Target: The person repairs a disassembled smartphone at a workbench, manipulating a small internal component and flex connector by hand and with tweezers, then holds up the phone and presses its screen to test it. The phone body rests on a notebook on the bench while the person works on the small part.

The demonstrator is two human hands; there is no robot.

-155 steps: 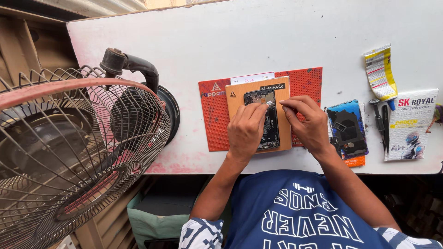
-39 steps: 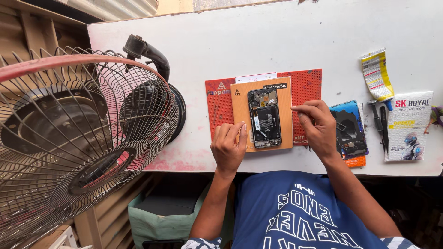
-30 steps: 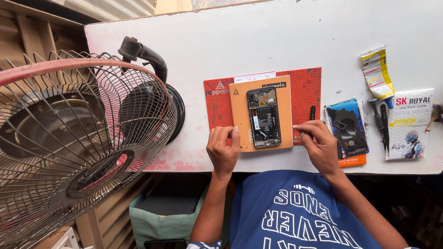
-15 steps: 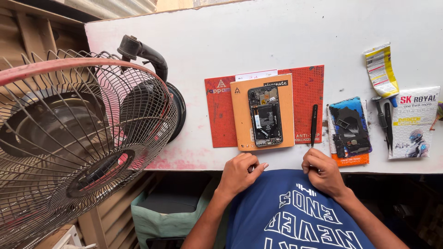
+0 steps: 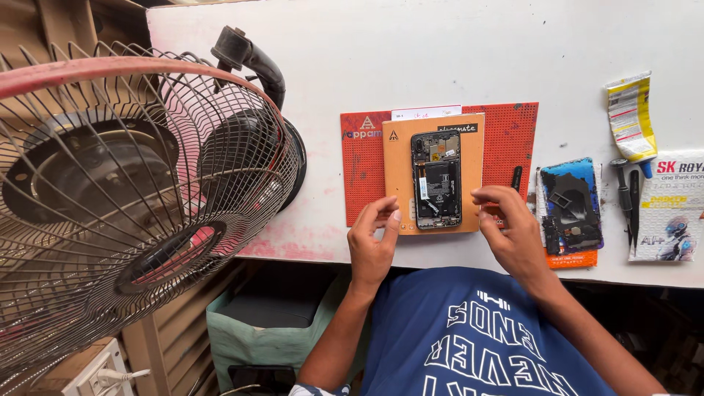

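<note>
An opened phone (image 5: 436, 178), back cover off with its battery and board showing, lies on an orange pad (image 5: 400, 176) over a red perforated mat (image 5: 511, 139) on the white table. My left hand (image 5: 372, 238) hovers at the pad's lower left corner, fingers loosely curled and holding nothing. My right hand (image 5: 511, 231) is at the pad's lower right corner, fingers bent, near a black tool (image 5: 516, 177) lying on the mat. Nothing is visibly held in it.
A big wire-caged fan (image 5: 125, 198) fills the left side, close to the table edge. Right of the mat lie a blue phone cover with black parts (image 5: 571, 209), dark tweezers (image 5: 629, 202), a yellow packet (image 5: 631, 117) and a printed packet (image 5: 671, 209). A green bin (image 5: 249, 330) sits under the table.
Both hands dropped off the table to my lap, then rose again to the pad's lower corners. The black tool stays on the mat where my right hand left it.
</note>
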